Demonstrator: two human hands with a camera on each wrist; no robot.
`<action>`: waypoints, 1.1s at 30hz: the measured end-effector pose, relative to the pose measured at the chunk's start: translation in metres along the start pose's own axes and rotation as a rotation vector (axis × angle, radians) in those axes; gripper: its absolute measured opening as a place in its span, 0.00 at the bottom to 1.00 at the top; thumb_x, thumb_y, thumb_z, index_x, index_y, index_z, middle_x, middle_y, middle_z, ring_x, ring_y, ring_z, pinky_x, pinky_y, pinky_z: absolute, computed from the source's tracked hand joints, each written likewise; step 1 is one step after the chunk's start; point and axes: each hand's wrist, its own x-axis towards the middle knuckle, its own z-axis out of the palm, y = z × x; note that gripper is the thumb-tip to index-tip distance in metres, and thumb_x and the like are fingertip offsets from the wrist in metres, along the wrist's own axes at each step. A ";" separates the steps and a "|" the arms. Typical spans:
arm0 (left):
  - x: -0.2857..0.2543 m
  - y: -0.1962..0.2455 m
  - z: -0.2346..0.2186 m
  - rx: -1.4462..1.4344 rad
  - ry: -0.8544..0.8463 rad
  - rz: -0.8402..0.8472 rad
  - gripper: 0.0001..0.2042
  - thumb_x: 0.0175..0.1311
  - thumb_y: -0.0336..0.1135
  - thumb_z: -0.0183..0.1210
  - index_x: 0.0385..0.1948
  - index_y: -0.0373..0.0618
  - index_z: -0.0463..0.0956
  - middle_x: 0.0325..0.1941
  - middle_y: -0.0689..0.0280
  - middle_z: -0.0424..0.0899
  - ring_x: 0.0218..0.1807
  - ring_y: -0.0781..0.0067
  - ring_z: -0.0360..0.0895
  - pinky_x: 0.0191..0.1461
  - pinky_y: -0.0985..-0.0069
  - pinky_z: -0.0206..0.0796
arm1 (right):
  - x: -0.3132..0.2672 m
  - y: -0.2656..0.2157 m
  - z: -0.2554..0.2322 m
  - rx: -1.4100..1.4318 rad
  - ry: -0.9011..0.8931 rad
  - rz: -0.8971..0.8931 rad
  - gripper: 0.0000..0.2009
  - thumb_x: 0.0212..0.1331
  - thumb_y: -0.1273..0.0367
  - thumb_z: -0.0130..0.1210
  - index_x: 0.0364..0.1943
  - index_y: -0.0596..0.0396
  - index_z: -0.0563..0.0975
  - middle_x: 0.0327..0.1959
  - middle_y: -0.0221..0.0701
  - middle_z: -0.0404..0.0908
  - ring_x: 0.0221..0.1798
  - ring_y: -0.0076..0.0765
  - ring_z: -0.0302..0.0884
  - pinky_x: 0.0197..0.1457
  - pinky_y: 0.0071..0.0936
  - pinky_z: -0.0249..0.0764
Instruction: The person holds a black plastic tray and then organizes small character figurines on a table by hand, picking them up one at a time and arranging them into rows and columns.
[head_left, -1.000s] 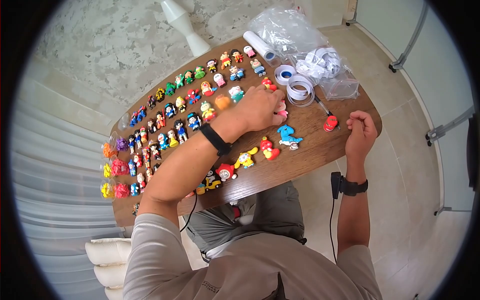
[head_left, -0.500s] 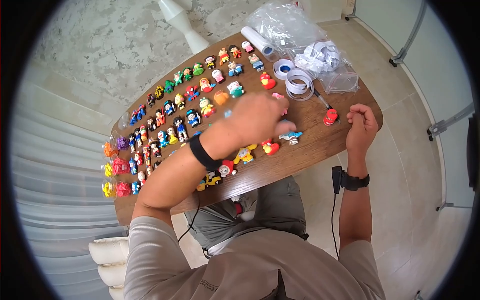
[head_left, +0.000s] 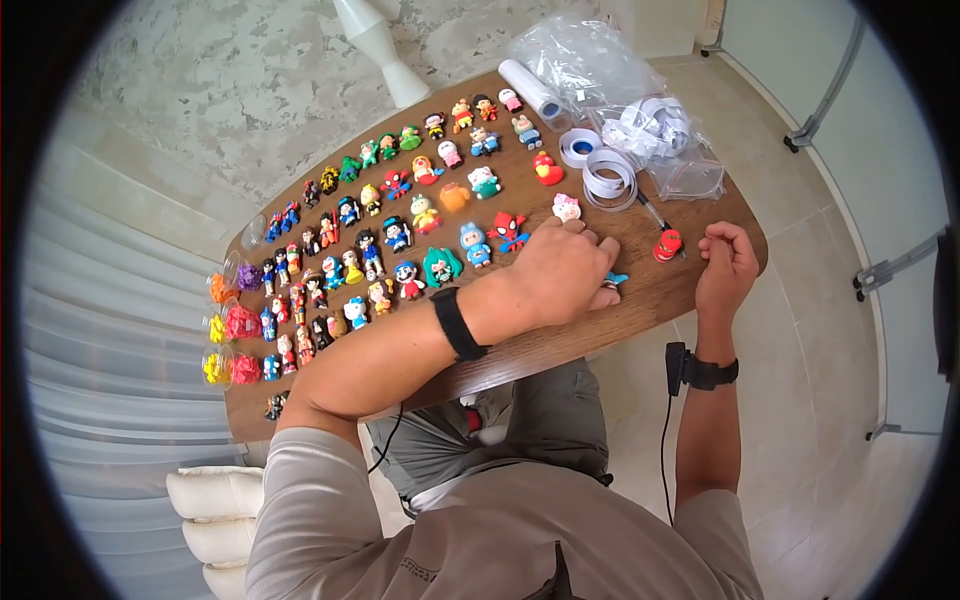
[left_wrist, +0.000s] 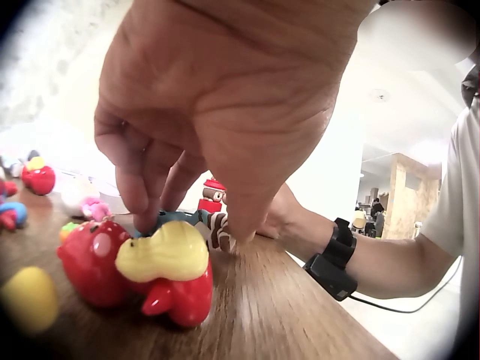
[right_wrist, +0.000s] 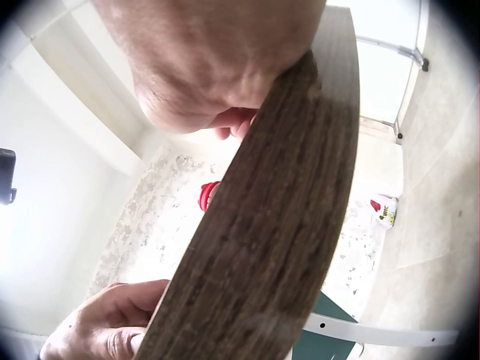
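My left hand (head_left: 565,275) reaches over the near right part of the table, fingers pointing down. Its thumb and fingertips pinch a blue dinosaur figurine (head_left: 617,279), mostly covered by the hand in the head view. The left wrist view shows the figurine's dark blue part (left_wrist: 176,219) between fingers and thumb. Right beside it is a red figurine with a yellow part (left_wrist: 166,259). A pink and white figurine (head_left: 566,207) lies just beyond the hand. My right hand (head_left: 727,268) holds nothing, loosely curled at the table's right edge. Near it stands a red figurine (head_left: 667,245).
Rows of small figurines (head_left: 397,234) cover the left and middle of the wooden table (head_left: 530,352). Clear cups of coloured pieces (head_left: 240,322) stand at the far left. White tape rolls (head_left: 608,180), a pen (head_left: 648,210) and plastic bags (head_left: 585,65) lie at the back right.
My left hand has moved from the pink and white figurine toward the near edge, onto the blue dinosaur figurine. The right hand stays in place.
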 end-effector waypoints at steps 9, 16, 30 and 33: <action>-0.008 -0.003 -0.013 -0.003 0.054 -0.049 0.25 0.63 0.57 0.62 0.45 0.41 0.78 0.35 0.56 0.85 0.45 0.52 0.83 0.52 0.58 0.70 | 0.000 0.000 0.000 0.004 -0.006 0.002 0.08 0.64 0.80 0.48 0.38 0.59 0.80 0.31 0.25 0.79 0.33 0.17 0.74 0.37 0.16 0.69; -0.009 -0.079 -0.033 -0.117 0.056 -0.274 0.17 0.67 0.49 0.59 0.46 0.46 0.81 0.39 0.57 0.87 0.43 0.52 0.85 0.47 0.57 0.75 | 0.000 -0.001 0.001 0.015 -0.007 0.010 0.08 0.64 0.80 0.48 0.38 0.59 0.80 0.31 0.26 0.80 0.33 0.17 0.74 0.37 0.16 0.70; 0.029 -0.267 0.000 0.127 0.072 -0.570 0.21 0.65 0.39 0.57 0.58 0.43 0.75 0.51 0.51 0.85 0.51 0.46 0.81 0.60 0.57 0.73 | -0.001 -0.002 0.001 -0.018 -0.005 0.017 0.08 0.64 0.79 0.48 0.38 0.60 0.80 0.32 0.26 0.80 0.33 0.17 0.74 0.38 0.16 0.70; 0.043 -0.274 0.003 0.194 0.138 -0.566 0.23 0.65 0.39 0.56 0.62 0.46 0.73 0.53 0.52 0.84 0.53 0.45 0.81 0.62 0.56 0.73 | -0.001 -0.004 0.002 -0.020 -0.004 0.021 0.07 0.64 0.79 0.48 0.38 0.60 0.80 0.32 0.26 0.80 0.33 0.18 0.75 0.38 0.16 0.70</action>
